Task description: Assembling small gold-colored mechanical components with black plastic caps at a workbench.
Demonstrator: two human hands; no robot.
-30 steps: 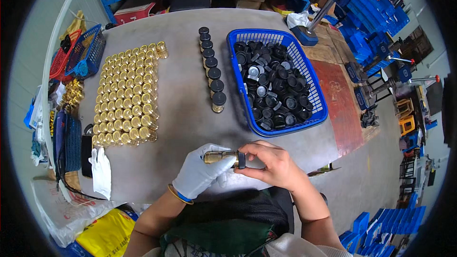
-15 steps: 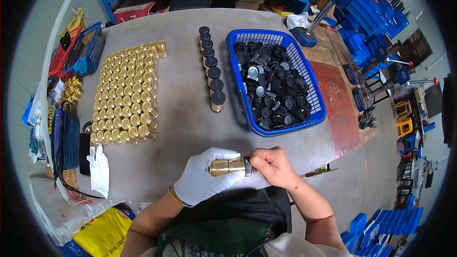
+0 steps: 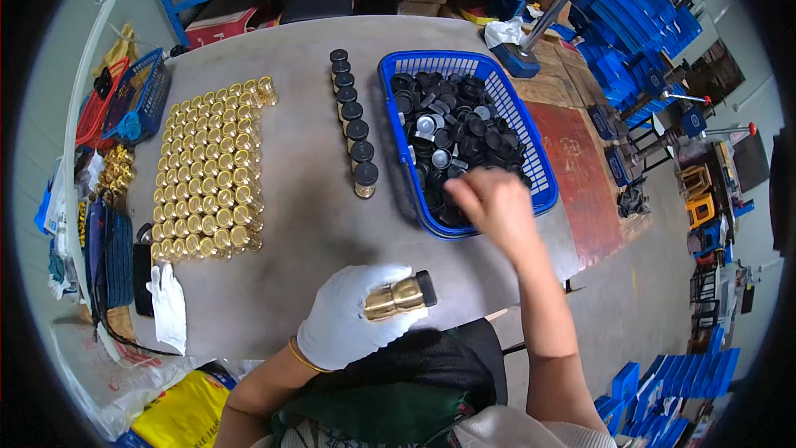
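My left hand (image 3: pixel 344 315), in a white glove, is closed around a brass fitting (image 3: pixel 394 299) near the table's front edge. A black cap (image 3: pixel 425 288) sits on the fitting's right end, which tilts slightly up. My bare right hand (image 3: pixel 497 203) is over the near part of a blue plastic basket (image 3: pixel 543 187), among loose black caps (image 3: pixel 481 129). It is blurred and its fingertips are hidden, so whether it grips a cap does not show. Left of the basket stands a row of brass fittings with black caps (image 3: pixel 356 130).
Many uncapped brass fittings (image 3: pixel 203 174) stand in a block on the table's left. A white glove (image 3: pixel 168 307) lies by a dark phone-like object (image 3: pixel 143 280). A blue basket (image 3: pixel 145 95) is at the far left, and a press stand (image 3: pixel 518 58) at the far right.
My right hand has left the black cap on the fitting and moved up and right to the basket. My left hand keeps the fitting, now tilted more. The whole view has shifted slightly.
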